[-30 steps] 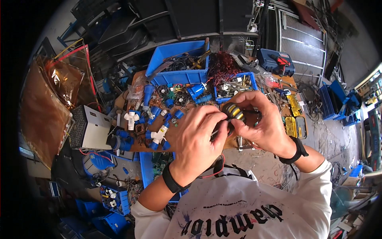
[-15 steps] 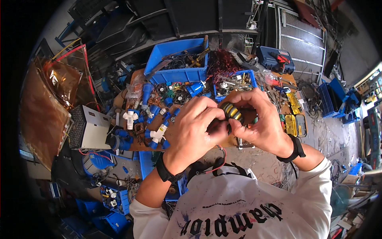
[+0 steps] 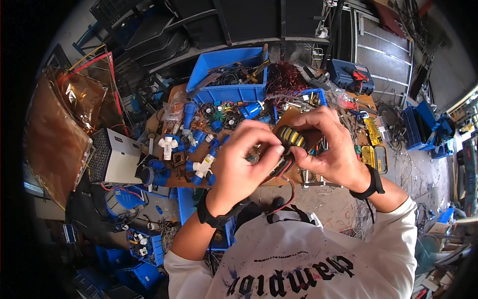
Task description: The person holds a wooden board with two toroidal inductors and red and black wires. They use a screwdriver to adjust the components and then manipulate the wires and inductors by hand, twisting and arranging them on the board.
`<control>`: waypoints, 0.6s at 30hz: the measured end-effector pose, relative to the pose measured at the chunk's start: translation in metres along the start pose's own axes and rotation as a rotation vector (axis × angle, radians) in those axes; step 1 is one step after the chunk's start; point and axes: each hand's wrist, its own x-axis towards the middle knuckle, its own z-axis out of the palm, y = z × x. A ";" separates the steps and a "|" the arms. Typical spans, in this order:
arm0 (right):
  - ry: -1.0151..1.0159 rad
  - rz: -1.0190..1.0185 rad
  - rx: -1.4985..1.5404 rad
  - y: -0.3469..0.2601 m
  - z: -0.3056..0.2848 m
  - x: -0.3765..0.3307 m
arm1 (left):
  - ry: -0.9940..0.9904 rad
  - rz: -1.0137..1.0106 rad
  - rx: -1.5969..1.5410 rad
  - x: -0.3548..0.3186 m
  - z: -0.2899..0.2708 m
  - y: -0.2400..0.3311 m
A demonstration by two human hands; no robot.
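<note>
A cluttered work surface [image 3: 174, 177] carries a large blue bin [image 3: 226, 74] of cables at its far edge, white pipe fittings [image 3: 168, 146] near its left edge, and yellow bit cases [image 3: 372, 144] toward its right edge. A white metal box [image 3: 115, 158] sits beside its left edge.

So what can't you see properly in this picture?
- Head view: most of the black-and-yellow part; the left hand and right hand wrap around it.
- Where the red and black wires end, hidden by the hands above and the white shirt below.
- The small bits in the blue bin, too tiny and tangled to name.
</note>
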 end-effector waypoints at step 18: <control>0.086 -0.050 -0.255 -0.039 0.067 0.072 | 0.005 -0.441 -0.861 0.012 -0.077 -0.063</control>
